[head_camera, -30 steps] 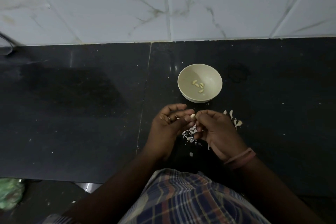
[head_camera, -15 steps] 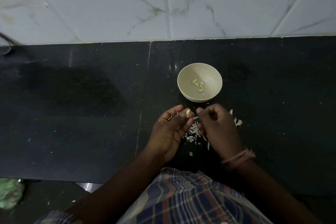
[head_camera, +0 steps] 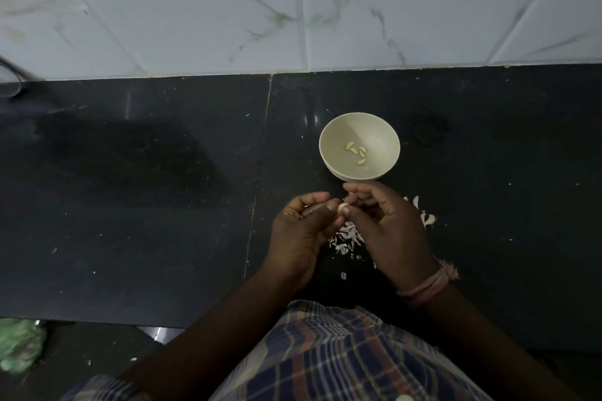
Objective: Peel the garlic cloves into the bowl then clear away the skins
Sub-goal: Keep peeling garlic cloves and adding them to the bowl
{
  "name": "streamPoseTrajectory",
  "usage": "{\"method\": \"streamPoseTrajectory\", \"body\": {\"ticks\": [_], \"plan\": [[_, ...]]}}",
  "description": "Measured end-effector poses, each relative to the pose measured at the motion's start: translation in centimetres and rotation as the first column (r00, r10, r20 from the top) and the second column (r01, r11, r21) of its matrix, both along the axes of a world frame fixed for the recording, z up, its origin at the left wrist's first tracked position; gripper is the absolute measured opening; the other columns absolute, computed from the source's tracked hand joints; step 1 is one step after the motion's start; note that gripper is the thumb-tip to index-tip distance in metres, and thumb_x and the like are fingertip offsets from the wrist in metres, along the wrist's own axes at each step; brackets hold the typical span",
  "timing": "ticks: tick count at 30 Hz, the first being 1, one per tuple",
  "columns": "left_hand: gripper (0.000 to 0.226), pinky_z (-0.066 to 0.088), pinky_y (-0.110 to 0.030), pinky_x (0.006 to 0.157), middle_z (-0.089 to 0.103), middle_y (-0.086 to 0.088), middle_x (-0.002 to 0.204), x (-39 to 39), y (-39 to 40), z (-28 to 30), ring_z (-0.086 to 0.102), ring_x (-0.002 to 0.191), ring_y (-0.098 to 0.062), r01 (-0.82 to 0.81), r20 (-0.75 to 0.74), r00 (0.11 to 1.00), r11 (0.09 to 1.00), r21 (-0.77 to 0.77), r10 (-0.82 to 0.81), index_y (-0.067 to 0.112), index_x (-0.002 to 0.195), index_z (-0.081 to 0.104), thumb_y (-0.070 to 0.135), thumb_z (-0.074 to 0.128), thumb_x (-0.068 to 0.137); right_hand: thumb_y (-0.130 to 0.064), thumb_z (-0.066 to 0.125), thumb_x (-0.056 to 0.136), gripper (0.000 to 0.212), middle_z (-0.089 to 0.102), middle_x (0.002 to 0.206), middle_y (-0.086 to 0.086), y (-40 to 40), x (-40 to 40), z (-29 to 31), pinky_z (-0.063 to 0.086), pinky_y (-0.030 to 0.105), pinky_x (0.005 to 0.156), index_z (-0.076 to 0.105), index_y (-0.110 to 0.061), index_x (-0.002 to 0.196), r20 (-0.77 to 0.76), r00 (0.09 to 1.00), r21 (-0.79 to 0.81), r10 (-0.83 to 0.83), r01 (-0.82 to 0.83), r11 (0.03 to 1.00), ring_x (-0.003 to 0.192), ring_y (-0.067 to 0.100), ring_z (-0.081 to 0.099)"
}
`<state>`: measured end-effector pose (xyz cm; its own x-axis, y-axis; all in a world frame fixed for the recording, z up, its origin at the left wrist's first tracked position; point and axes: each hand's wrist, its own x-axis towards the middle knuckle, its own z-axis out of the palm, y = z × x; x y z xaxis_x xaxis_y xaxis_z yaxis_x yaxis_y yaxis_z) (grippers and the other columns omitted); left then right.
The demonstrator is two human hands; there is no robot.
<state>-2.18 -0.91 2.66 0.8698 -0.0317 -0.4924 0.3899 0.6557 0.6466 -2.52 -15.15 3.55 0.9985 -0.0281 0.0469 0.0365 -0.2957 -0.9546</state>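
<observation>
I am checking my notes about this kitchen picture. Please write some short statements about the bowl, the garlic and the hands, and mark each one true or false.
1. The bowl holds a few peeled cloves. True.
2. The bowl lies upside down on the counter. False: it stands upright, open side up.
3. A garlic clove is pinched between the left hand and the right hand. True.
4. The garlic skins are piled inside the bowl. False: they lie on the counter under and beside the hands.
5. The right wrist wears a thread band. True.
</observation>
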Motion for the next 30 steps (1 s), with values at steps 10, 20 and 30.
{"method": "streamPoseTrajectory", "body": {"ticks": [10, 20, 30], "plan": [[0.032, 0.060, -0.027, 0.077, 0.075, -0.010, 0.089, -0.2, -0.2, 0.0, 0.074, 0.085, -0.018, 0.005, 0.152, 0.988, 0.996, 0.092, -0.019, 0.002, 0.103, 0.063, -0.005, 0.070, 0.072, 0.007, 0.071, 0.086, 0.047, 0.070, 0.093, 0.005, 0.4, -0.2, 0.0, 0.057, 0.042, 0.087, 0.058, -0.020, 0.124, -0.048, 0.998, 0.267, -0.037, 0.049, 0.962, 0.092, 0.022, 0.068], [0.019, 0.060, -0.030, 0.080, 0.074, -0.015, 0.092, -0.5, -0.1, -0.2, 0.074, 0.088, -0.023, 0.009, 0.174, 0.984, 0.986, 0.167, -0.039, 0.001, 0.104, 0.064, -0.010, 0.063, 0.089, 0.010, 0.074, 0.083, 0.045, 0.071, 0.093, 0.015, 0.6, -0.3, -0.3, 0.056, 0.026, 0.077, 0.057, -0.009, 0.120, -0.140, 0.987, 0.422, -0.084, 0.136, 0.896, 0.085, 0.019, 0.068], [0.027, 0.057, -0.032, 0.083, 0.073, -0.012, 0.092, -0.7, -0.3, -0.1, 0.071, 0.089, -0.021, -0.009, 0.159, 0.987, 0.965, 0.261, -0.034, 0.006, 0.108, 0.066, -0.012, 0.066, 0.087, 0.011, 0.072, 0.084, 0.038, 0.070, 0.093, 0.017, 1.1, -0.6, -0.5, 0.054, 0.020, 0.074, 0.059, -0.005, 0.115, -0.155, 0.984, 0.423, -0.085, 0.144, 0.895, 0.082, 0.014, 0.067]]}}
